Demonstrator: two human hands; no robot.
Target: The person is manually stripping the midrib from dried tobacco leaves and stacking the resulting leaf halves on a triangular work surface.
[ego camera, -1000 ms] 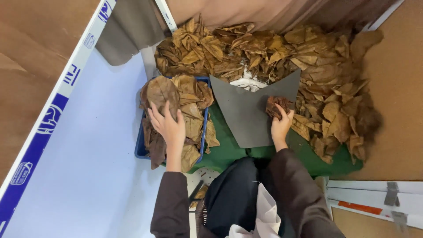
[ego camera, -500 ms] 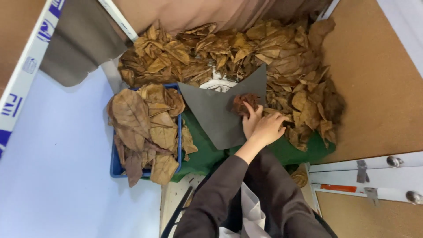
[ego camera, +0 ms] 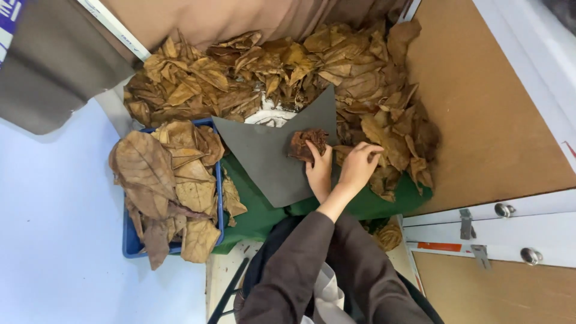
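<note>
Brown and crumpled, a dry leaf (ego camera: 308,144) lies on the grey sheet (ego camera: 270,159), and the left hand (ego camera: 319,171) pinches its edge. The right hand (ego camera: 358,167) sits beside it, fingers curled on the leaf pile (ego camera: 372,90). A blue tray (ego camera: 131,247) of flat leaves is well apart.

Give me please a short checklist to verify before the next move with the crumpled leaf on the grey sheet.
1. Crumpled dark leaf lies on the grey sheet: ok.
2. Left hand touches the leaf at its lower edge: ok.
3. Right hand is on the crumpled leaf: not ok; it rests beside it, at the loose leaf pile.
4. Blue tray has room for more: not ok; flattened leaves overflow its rim.
5. Grey sheet lies flat on the green cloth: cannot tell; its far end lies over the pile.
</note>
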